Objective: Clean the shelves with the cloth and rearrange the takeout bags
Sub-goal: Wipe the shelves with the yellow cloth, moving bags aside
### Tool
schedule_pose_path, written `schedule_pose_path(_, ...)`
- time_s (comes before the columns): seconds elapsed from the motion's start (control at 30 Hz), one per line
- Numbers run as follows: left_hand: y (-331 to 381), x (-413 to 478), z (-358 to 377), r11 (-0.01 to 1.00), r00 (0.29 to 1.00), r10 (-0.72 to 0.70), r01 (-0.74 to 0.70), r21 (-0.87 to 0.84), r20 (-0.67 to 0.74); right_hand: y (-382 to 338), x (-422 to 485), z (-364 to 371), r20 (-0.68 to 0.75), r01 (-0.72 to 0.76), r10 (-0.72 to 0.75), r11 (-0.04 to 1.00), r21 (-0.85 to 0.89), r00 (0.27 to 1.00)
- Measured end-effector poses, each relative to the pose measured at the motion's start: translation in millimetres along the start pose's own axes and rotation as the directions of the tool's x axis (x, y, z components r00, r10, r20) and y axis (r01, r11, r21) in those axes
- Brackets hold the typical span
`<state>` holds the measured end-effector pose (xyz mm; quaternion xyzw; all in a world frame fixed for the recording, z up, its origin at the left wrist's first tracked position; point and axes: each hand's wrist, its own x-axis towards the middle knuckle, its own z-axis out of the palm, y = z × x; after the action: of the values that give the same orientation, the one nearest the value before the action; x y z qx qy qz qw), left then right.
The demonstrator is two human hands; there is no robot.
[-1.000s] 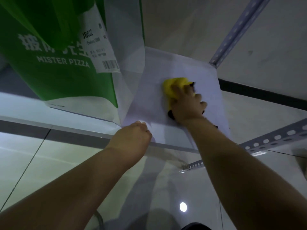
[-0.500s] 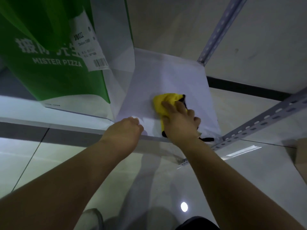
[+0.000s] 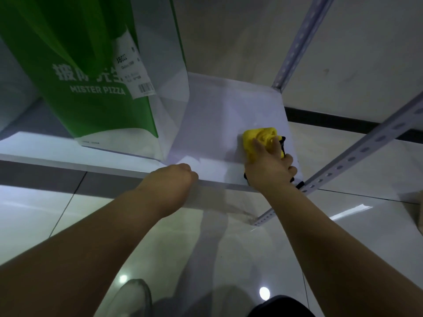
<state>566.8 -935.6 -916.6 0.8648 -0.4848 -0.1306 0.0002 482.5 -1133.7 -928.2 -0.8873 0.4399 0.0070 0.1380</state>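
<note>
A white shelf (image 3: 219,115) holds a tall green and white takeout bag (image 3: 96,72) marked MISTER PIZZA on its left part, with a printed label stuck on. My right hand (image 3: 269,167) grips a bunched yellow cloth (image 3: 258,139) with a black edge and presses it on the shelf near the front right corner. My left hand (image 3: 174,179) sits on the shelf's front edge just right of the bag, fingers curled over the edge and hidden.
Perforated grey metal posts (image 3: 357,156) frame the shelf at the right front and back (image 3: 295,49). Glossy floor tiles lie below, with my shoe (image 3: 132,296) at the bottom. A wall with a dark baseboard (image 3: 343,120) stands behind the shelf.
My right hand has dragged the yellow cloth from the shelf's back toward the front, then rightward to the front right corner. My left hand has stayed on the front edge.
</note>
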Motion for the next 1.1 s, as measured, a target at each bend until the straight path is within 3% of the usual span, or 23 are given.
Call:
schedule_pose_path(0.17,-9,-21,-15,0.99,0.994,-0.105,0.101,-0.094,-0.032,-24,-37,-12,-0.162,0.18,-0.158,0.975,0.13,0.974)
schedule_pose_path(0.37,-34,-55,-38,0.909,0.917,-0.347,0.276,-0.313,-0.198,-60,-67,-27,-0.205,0.469,-0.422,0.801,0.372,0.883)
schedule_pose_path(0.57,-78,-60,-52,0.804,0.606,-0.578,0.307,-0.509,-0.547,-105,-67,-11,-0.17,0.474,-0.452,0.737,0.481,0.876)
schedule_pose_path(0.67,-111,-59,-53,0.687,0.467,-0.717,0.345,-0.64,-0.518,-129,-64,-3,-0.151,0.466,-0.458,0.723,0.509,0.876)
schedule_pose_path(0.73,-129,-55,-51,0.607,0.414,-0.784,0.356,-0.71,-0.462,-142,-60,-1,-0.113,0.437,-0.449,0.73,0.525,0.886)
schedule_pose_path(0.8,-139,-51,-48,0.553,0.427,-0.814,0.363,-0.75,-0.394,-151,-54,0,-0.09,0.418,-0.438,0.749,0.514,0.894)
schedule_pose_path(0.87,-144,-44,-46,0.542,0.493,-0.797,0.329,-0.773,-0.349,-154,-48,0,-0.097,0.413,-0.423,0.769,0.488,0.901)
schedule_pose_path(0.97,-143,-36,-43,0.579,0.584,-0.736,0.283,-0.765,-0.341,-150,-40,-2,-0.15,0.407,-0.384,0.78,0.475,0.911)
schedule_pose_path(1.1,-131,-22,-43,0.627,0.645,-0.683,0.276,-0.729,-0.343,-133,-29,-4,-0.256,0.353,-0.256,0.801,0.483,0.932)
